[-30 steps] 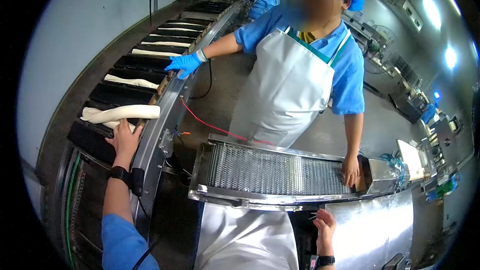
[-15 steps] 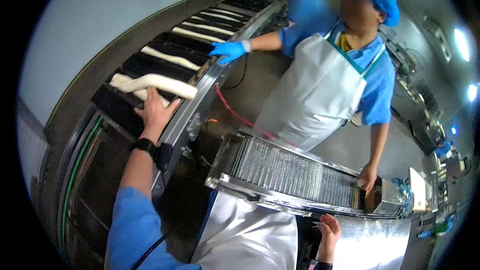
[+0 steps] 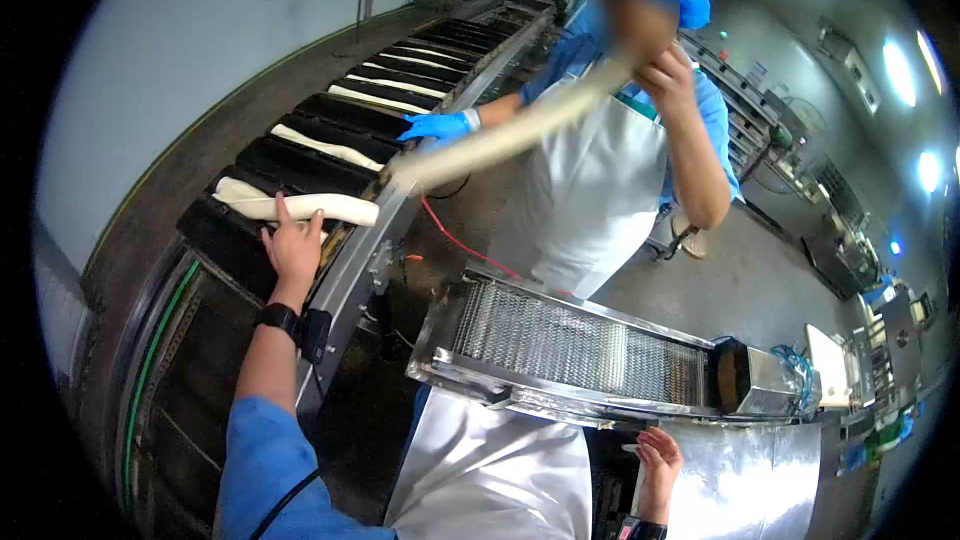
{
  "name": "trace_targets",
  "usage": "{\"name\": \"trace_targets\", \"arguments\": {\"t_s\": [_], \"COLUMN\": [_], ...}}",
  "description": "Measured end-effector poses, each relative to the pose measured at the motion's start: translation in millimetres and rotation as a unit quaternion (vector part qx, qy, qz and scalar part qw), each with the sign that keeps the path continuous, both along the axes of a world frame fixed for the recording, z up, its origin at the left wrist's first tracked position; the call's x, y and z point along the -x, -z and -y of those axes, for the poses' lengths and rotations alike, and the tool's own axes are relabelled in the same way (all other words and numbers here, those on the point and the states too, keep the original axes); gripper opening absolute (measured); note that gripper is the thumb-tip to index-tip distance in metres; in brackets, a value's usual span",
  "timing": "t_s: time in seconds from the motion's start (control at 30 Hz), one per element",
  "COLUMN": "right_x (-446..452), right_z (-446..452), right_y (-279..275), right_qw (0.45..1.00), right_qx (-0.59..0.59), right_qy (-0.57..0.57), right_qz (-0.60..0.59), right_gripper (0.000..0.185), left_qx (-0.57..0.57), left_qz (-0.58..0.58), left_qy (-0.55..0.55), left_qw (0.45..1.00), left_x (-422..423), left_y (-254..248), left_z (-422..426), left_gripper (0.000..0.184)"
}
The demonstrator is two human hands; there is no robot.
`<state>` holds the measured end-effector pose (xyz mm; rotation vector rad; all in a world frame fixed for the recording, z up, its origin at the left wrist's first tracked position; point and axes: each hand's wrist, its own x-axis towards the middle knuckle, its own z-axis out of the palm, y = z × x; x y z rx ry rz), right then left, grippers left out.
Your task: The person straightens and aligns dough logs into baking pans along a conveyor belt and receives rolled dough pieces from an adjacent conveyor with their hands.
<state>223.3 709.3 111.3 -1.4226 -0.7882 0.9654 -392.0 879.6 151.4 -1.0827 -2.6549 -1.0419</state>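
My left hand (image 3: 294, 248) reaches over the near end of the tray conveyor, fingers spread and touching a thick white dough strip (image 3: 345, 209). That strip lies across a black tray (image 3: 225, 240), and its right end rests over the metal rail. Part of another pale piece shows beneath my fingers. Low on the right, my right hand (image 3: 658, 462) is beside the metal table, palm up with fingers loosely curled and apart; a small white thing shows by its fingertips, and I cannot tell if it is held.
Across from me a co-worker (image 3: 600, 170) holds a long, motion-blurred dough strip (image 3: 510, 135) in a raised hand, with a blue-gloved hand (image 3: 438, 126) at the rail. A mesh belt conveyor (image 3: 580, 340) lies between us. More black trays (image 3: 310, 160) with dough strips run into the distance.
The co-worker's bare hand has risen from the mesh belt's right end and now holds up a long dough strip. My left fingers have shifted onto the near strip.
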Motion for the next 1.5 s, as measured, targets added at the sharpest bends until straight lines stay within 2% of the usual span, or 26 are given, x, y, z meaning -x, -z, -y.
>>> {"name": "trace_targets", "arguments": {"t_s": [0.03, 0.07, 0.1, 0.17, 0.3, 0.37, 0.4, 0.5, 0.6, 0.67, 0.7, 0.73, 0.8, 0.87, 0.9, 0.93, 0.97, 1.0, 1.03, 1.07, 1.1, 1.2, 1.33, 1.37, 1.4, 1.5], "right_x": [-1.2, -2.4, -5.8, -12.3, -13.3, -12.8, -9.1, -16.2, 1.0, 3.6, 2.4, 3.5, 12.8, 10.6, 20.2, 24.3, 15.1, 25.8, 35.0, 39.1, 48.6, 48.6, 38.4, 32.5, 27.4, -10.2], "right_z": [4.4, 6.9, 6.7, 5.7, 11.9, 12.9, 15.1, 17.2, 13.8, 9.3, 7.7, 4.8, -2.2, -8.8, -12.4, -15.9, -22.2, -23.8, -28.5, -34.4, -36.5, -50.7, -86.7, -98.4, -108.2, -147.9], "right_y": [-1.1, -3.4, -3.2, -0.8, -3.4, -5.2, -9.5, 1.1, -7.3, -6.2, -7.0, -8.7, -14.1, -14.7, -24.1, -22.9, -9.2, -5.9, -10.2, -9.2, -13.8, -3.4, -0.5, -1.6, -3.9, 16.7], "right_qw": [1.000, 1.000, 1.000, 0.999, 1.000, 1.000, 1.000, 1.000, 1.000, 1.000, 1.000, 1.000, 0.999, 0.997, 0.998, 0.998, 0.995, 0.994, 0.993, 0.992, 0.994, 0.988, 0.977, 0.974, 0.972, 0.940], "right_qx": [0.002, 0.002, 0.003, 0.007, -0.016, -0.011, -0.007, -0.001, 0.005, 0.001, 0.006, -0.010, -0.035, -0.035, -0.019, -0.031, -0.040, -0.040, -0.043, -0.031, -0.013, -0.019, -0.034, -0.043, -0.036, -0.050], "right_qy": [-0.013, -0.009, -0.004, -0.024, -0.011, -0.007, 0.001, 0.004, 0.008, -0.015, -0.019, -0.023, -0.035, -0.065, -0.058, -0.059, -0.094, -0.106, -0.107, -0.121, -0.107, -0.155, -0.199, -0.206, -0.203, -0.213], "right_qz": [-0.002, 0.009, 0.021, 0.023, 0.001, 0.007, 0.009, 0.007, 0.001, 0.002, -0.001, 0.006, -0.010, -0.001, 0.007, 0.003, -0.005, -0.011, -0.015, -0.017, -0.029, 0.014, 0.067, 0.086, 0.110, 0.261], "right_gripper": [0.033, 0.032, 0.031, 0.032, 0.032, 0.031, 0.031, 0.032, 0.032, 0.031, 0.031, 0.030, 0.029, 0.030, 0.029, 0.027, 0.028, 0.028, 0.028, 0.029, 0.029, 0.030, 0.026, 0.026, 0.027, 0.034], "left_qx": [-0.013, -0.040, -0.021, -0.009, -0.142, -0.154, -0.186, -0.165, -0.264, -0.281, -0.308, -0.360, -0.493, -0.541, -0.539, -0.564, -0.567, -0.570, -0.506, -0.491, -0.516, -0.357, -0.283, -0.233, -0.201, -0.206], "left_qz": [0.007, -0.012, -0.006, 0.106, 0.141, 0.218, 0.228, 0.369, 0.393, 0.299, 0.304, 0.364, 0.533, 0.548, 0.476, 0.513, 0.491, 0.479, 0.452, 0.421, 0.356, 0.377, 0.334, 0.315, 0.332, 0.350], "left_qy": [0.020, 0.002, -0.026, -0.046, -0.098, -0.140, -0.174, -0.234, -0.108, 0.020, 0.052, 0.076, 0.087, 0.109, 0.115, 0.130, 0.086, 0.058, 0.155, 0.081, 0.077, -0.073, -0.071, -0.160, -0.176, -0.189], "left_qw": [1.000, 0.999, 0.999, 0.993, 0.975, 0.954, 0.940, 0.884, 0.874, 0.912, 0.900, 0.856, 0.682, 0.629, 0.685, 0.634, 0.656, 0.665, 0.718, 0.758, 0.775, 0.851, 0.896, 0.906, 0.905, 0.894], "left_x": [5.2, 22.2, 22.6, 13.2, 8.2, 12.0, 30.1, 27.2, 48.2, 59.7, 71.0, 85.8, 128.2, 162.2, 134.5, 154.4, 139.2, 110.0, 148.0, 136.6, 81.9, 109.2, 104.0, 131.1, 142.5, 181.1], "left_y": [-2.7, 20.5, 16.1, -4.3, -19.8, -32.4, -8.9, -15.5, 30.3, 36.1, 37.0, 28.5, 2.2, -38.4, -79.0, -89.2, -109.4, -121.1, -90.0, -73.1, -77.9, 7.9, 7.9, 24.9, 31.0, 55.6], "left_z": [8.2, -0.1, -0.7, 0.4, -13.1, -20.4, -38.2, -28.6, 1.5, 33.6, 47.6, 57.8, 79.7, 109.5, 135.4, 149.1, 169.6, 201.5, 229.4, 241.5, 245.0, 297.4, 286.5, 280.9, 283.2, 295.0], "left_gripper": [0.084, 0.080, 0.082, 0.089, 0.109, 0.114, 0.117, 0.123, 0.084, 0.054, 0.043, 0.031, 0.012, 0.020, 0.020, 0.010, 0.007, 0.020, 0.023, 0.027, 0.031, 0.079, 0.079, 0.078, 0.073, 0.067]}}
